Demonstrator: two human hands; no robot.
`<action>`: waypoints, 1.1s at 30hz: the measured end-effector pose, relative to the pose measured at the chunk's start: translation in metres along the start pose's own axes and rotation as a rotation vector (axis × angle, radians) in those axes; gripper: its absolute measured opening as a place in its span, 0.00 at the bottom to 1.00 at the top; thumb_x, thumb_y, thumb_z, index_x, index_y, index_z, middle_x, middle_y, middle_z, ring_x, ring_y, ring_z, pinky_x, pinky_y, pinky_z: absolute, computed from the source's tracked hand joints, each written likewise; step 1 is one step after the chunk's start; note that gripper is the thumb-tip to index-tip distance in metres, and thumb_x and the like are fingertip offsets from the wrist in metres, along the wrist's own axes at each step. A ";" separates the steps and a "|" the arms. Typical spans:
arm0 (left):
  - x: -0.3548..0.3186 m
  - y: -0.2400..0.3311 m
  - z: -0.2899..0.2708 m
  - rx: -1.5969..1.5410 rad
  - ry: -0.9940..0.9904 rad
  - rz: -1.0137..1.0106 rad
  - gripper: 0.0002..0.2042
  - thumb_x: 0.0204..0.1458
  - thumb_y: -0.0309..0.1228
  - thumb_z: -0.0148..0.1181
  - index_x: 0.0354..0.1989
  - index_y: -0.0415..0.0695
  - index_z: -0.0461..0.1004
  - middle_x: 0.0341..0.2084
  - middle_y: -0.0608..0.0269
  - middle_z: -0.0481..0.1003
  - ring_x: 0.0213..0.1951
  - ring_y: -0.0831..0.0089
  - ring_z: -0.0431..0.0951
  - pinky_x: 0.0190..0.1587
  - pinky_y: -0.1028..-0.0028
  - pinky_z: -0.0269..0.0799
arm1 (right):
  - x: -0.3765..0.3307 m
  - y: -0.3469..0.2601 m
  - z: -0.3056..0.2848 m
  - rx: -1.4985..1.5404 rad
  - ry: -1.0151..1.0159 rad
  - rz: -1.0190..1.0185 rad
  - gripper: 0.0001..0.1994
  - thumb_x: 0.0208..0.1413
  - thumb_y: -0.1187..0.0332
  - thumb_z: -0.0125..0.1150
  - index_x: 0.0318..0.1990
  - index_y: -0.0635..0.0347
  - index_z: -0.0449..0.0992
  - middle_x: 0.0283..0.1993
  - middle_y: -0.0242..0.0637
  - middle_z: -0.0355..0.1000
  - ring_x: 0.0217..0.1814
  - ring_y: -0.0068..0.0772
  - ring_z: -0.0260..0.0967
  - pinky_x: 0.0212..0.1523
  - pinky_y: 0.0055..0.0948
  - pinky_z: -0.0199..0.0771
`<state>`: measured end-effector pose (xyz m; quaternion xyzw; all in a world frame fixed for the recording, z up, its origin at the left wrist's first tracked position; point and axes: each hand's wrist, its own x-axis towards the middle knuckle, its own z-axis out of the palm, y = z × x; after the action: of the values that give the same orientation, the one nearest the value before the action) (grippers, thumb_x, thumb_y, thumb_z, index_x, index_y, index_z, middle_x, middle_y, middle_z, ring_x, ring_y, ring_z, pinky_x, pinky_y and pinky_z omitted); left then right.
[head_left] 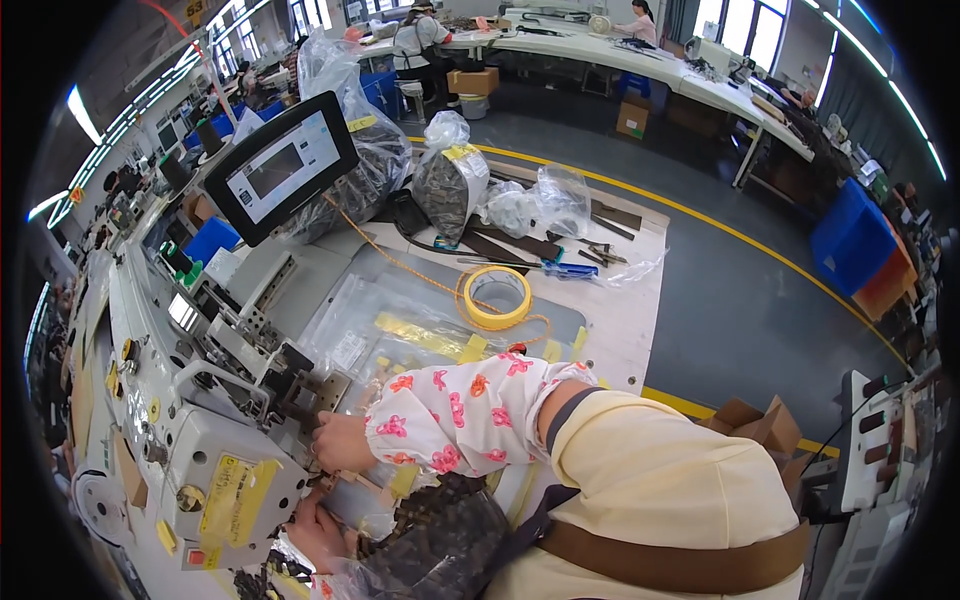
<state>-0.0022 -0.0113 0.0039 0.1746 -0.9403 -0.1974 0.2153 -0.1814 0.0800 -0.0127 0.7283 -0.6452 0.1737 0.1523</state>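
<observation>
Beside the sewing machine (225, 485), our right hand (342, 442) and left hand (318, 535) have bent fingers; whether they grip anything, we cannot tell. Slipping could pinch us. Right of the machine, the plastic bag of dark pieces (440, 530) might snag if dragged.

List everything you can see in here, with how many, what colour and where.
Worktable: one, pale, centre
Screen: one, black-framed, upper left
Tape roll: one, yellow, on the worktable
Cord: one, orange, from near the screen to the tape roll
Plastic bags: several, clear, beyond the tape roll and lower centre
Strips: several, dark, beyond the tape roll
Bins: several, blue, right edge and background
Boxes: several, brown, background and lower right
People: at least two, pale tops, background
Sewing machine: one, white, lower left
Floral sleeves: two, white with pink, lower half
Right hand: one, ungloved, beside the machine
Left hand: one, ungloved, below the right
</observation>
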 end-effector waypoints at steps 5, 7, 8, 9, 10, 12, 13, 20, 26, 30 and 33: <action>-0.002 0.003 -0.002 0.042 -0.035 -0.003 0.14 0.43 0.22 0.44 0.36 0.42 0.76 0.26 0.53 0.74 0.31 0.54 0.73 0.37 0.61 0.65 | -0.003 -0.003 -0.006 0.030 -0.022 0.005 0.03 0.30 0.63 0.58 0.15 0.46 0.73 0.22 0.24 0.68 0.33 0.28 0.66 0.35 0.32 0.56; -0.004 -0.006 0.002 0.050 -0.043 -0.019 0.14 0.44 0.22 0.44 0.36 0.42 0.75 0.26 0.53 0.74 0.31 0.54 0.73 0.37 0.61 0.65 | -0.001 -0.003 -0.004 -0.010 -0.010 0.010 0.03 0.29 0.63 0.58 0.16 0.46 0.74 0.22 0.24 0.68 0.33 0.28 0.66 0.35 0.32 0.57; -0.003 -0.006 0.003 0.053 -0.047 -0.039 0.14 0.44 0.22 0.44 0.37 0.42 0.75 0.26 0.53 0.74 0.31 0.54 0.73 0.37 0.61 0.65 | -0.001 -0.003 -0.005 -0.012 -0.008 0.015 0.03 0.29 0.63 0.58 0.16 0.46 0.74 0.22 0.24 0.68 0.33 0.28 0.66 0.35 0.32 0.57; -0.002 -0.006 0.002 0.054 -0.050 -0.034 0.14 0.44 0.22 0.44 0.37 0.42 0.75 0.26 0.53 0.74 0.31 0.54 0.73 0.37 0.61 0.65 | -0.001 -0.003 -0.005 0.008 -0.026 0.023 0.03 0.29 0.63 0.58 0.16 0.46 0.74 0.22 0.24 0.68 0.34 0.28 0.66 0.35 0.32 0.57; -0.002 -0.005 0.001 0.072 -0.062 -0.017 0.14 0.44 0.22 0.44 0.37 0.42 0.75 0.26 0.52 0.74 0.31 0.54 0.73 0.37 0.61 0.65 | -0.001 -0.003 -0.005 0.028 -0.044 0.032 0.02 0.29 0.64 0.59 0.16 0.46 0.74 0.23 0.23 0.68 0.34 0.28 0.66 0.35 0.32 0.57; -0.003 -0.001 0.001 0.084 -0.071 -0.003 0.14 0.44 0.22 0.44 0.38 0.42 0.75 0.27 0.51 0.74 0.31 0.54 0.73 0.37 0.61 0.65 | -0.004 -0.006 -0.005 -0.011 -0.032 0.036 0.03 0.29 0.64 0.59 0.16 0.46 0.74 0.23 0.23 0.68 0.35 0.29 0.65 0.36 0.32 0.57; -0.002 0.002 0.001 0.065 -0.067 -0.045 0.14 0.46 0.23 0.44 0.39 0.41 0.74 0.27 0.51 0.74 0.30 0.53 0.73 0.36 0.60 0.65 | -0.006 -0.007 -0.005 -0.050 -0.018 0.040 0.03 0.29 0.64 0.59 0.16 0.46 0.74 0.24 0.23 0.68 0.36 0.29 0.65 0.36 0.32 0.58; -0.013 -0.016 -0.007 0.237 0.042 -0.069 0.12 0.53 0.29 0.44 0.38 0.36 0.73 0.28 0.45 0.74 0.30 0.52 0.72 0.36 0.59 0.64 | -0.007 -0.008 -0.008 0.001 0.031 0.018 0.04 0.29 0.63 0.60 0.18 0.48 0.74 0.25 0.25 0.68 0.37 0.30 0.65 0.36 0.33 0.59; -0.039 -0.065 -0.039 0.403 0.098 -0.276 0.10 0.55 0.31 0.45 0.35 0.38 0.72 0.19 0.52 0.72 0.25 0.54 0.71 0.37 0.62 0.62 | -0.016 -0.034 -0.034 0.429 -0.102 -0.131 0.06 0.34 0.63 0.60 0.20 0.54 0.74 0.26 0.34 0.70 0.37 0.40 0.67 0.34 0.38 0.65; -0.033 -0.048 -0.045 0.768 0.221 0.075 0.10 0.54 0.31 0.47 0.38 0.40 0.71 0.23 0.50 0.73 0.30 0.54 0.71 0.41 0.61 0.60 | -0.018 -0.071 -0.035 0.673 -0.336 -0.353 0.08 0.35 0.64 0.60 0.20 0.58 0.74 0.26 0.41 0.70 0.34 0.46 0.69 0.32 0.43 0.67; -0.018 -0.056 -0.023 0.510 -0.042 -0.069 0.11 0.53 0.29 0.46 0.38 0.37 0.71 0.29 0.47 0.73 0.35 0.51 0.70 0.40 0.60 0.62 | -0.010 -0.081 -0.018 0.782 -0.149 -0.439 0.07 0.35 0.65 0.60 0.21 0.59 0.73 0.25 0.43 0.70 0.31 0.47 0.69 0.30 0.42 0.67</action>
<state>0.0377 -0.0591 -0.0079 0.2510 -0.9574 0.0354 0.1380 -0.1031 0.1068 -0.0005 0.8612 -0.3704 0.3150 -0.1480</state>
